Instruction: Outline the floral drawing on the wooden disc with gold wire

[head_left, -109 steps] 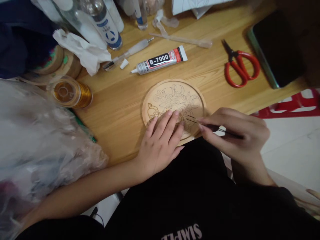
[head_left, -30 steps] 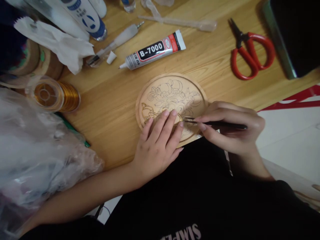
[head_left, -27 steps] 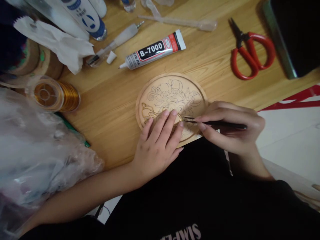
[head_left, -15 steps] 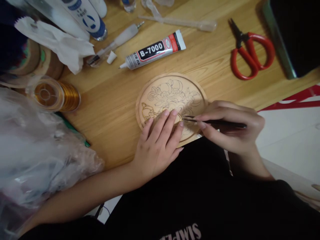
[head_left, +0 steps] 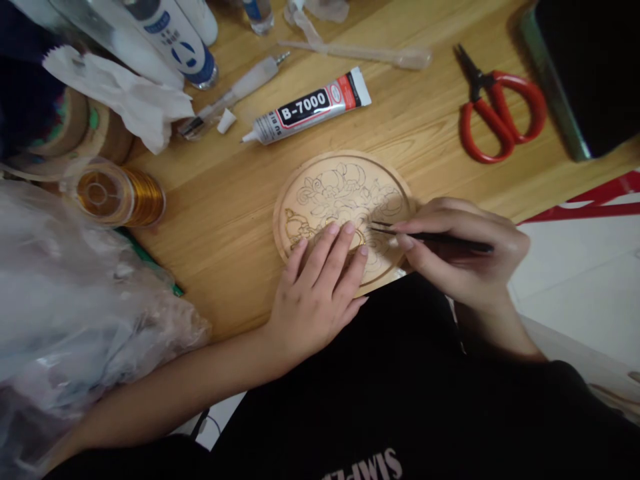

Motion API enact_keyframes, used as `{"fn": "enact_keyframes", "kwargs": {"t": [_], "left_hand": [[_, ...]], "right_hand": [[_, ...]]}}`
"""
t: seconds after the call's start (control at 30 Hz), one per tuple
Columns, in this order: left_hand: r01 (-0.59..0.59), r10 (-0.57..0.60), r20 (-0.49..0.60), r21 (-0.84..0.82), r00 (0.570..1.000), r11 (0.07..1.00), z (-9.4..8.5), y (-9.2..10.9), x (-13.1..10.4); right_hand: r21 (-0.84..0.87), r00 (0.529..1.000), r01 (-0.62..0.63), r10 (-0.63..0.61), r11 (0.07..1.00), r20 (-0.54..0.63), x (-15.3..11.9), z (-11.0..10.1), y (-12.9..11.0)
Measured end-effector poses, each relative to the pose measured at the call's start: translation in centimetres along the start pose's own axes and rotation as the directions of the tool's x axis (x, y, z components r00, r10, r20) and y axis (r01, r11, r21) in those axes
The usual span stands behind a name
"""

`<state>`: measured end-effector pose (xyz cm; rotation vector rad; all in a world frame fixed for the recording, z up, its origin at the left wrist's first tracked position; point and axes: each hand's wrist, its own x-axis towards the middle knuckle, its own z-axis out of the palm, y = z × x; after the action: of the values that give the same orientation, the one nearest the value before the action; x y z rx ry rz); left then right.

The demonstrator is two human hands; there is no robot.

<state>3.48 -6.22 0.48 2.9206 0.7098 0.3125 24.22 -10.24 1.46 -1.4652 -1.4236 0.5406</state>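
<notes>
A round wooden plaque (head_left: 345,180) with a raised rim lies at the table's front edge, a line drawing traced on its face. Gold wire (head_left: 295,222) follows some of the lines on its left part. My left hand (head_left: 315,293) rests flat over the lower left of the plaque, fingers stretched and slightly spread, hiding what is under them. Between the thumb and fingers of my right hand (head_left: 455,250) is a pair of dark tweezers (head_left: 435,239). Their tips are over the plaque, just right of my left fingertips, with a small gap between them.
Behind the plaque lies a B-7000 glue tube (head_left: 310,107), with a small white cap (head_left: 226,121), a pen-like tool (head_left: 240,87) and a plastic pipette (head_left: 370,53). Red-handled pliers (head_left: 495,110) and a dark device (head_left: 590,73) are at right. A gold wire spool (head_left: 115,193) and plastic bag (head_left: 90,300) occupy the left.
The tweezer tips have shifted slightly right, away from my left fingertips and the gold wire there. My left hand stays on the plaque. The whole view has shifted a little.
</notes>
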Motion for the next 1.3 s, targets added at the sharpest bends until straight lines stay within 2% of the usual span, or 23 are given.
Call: {"fn": "enact_keyframes", "kwargs": {"t": [0.27,0.47,0.63,0.8,0.97,1.17,1.3], "left_hand": [[0.004,-0.004,0.014,-0.005,1.000,1.000,-0.07,-0.03,0.00],[0.005,-0.004,0.014,-0.007,1.000,1.000,-0.07,-0.03,0.00],[0.005,-0.005,0.017,-0.008,1.000,1.000,-0.08,0.00,0.02],[0.009,-0.009,0.023,-0.011,1.000,1.000,-0.21,0.01,0.07],[0.007,-0.006,0.029,-0.025,1.000,1.000,-0.28,-0.04,0.06],[-0.001,0.001,0.009,0.003,1.000,1.000,-0.20,-0.05,-0.05],[-0.004,0.004,0.007,0.018,1.000,1.000,-0.18,-0.09,-0.05]], "right_hand": [[0.026,0.998,0.039,-0.040,0.999,0.047,0.16,-0.03,0.19],[0.017,1.000,0.018,-0.018,1.000,-0.010,0.17,0.10,0.38],[0.051,0.998,0.059,-0.061,0.997,0.033,0.15,0.14,0.54],[0.012,0.999,-0.006,0.007,1.000,-0.037,0.05,0.20,0.40],[0.023,0.999,0.031,-0.031,0.999,0.005,0.08,0.23,0.42],[0.021,0.999,0.007,-0.006,1.000,-0.039,0.10,0.21,0.52],[0.039,0.999,0.052,-0.052,0.998,0.002,0.11,0.23,0.58]]}}
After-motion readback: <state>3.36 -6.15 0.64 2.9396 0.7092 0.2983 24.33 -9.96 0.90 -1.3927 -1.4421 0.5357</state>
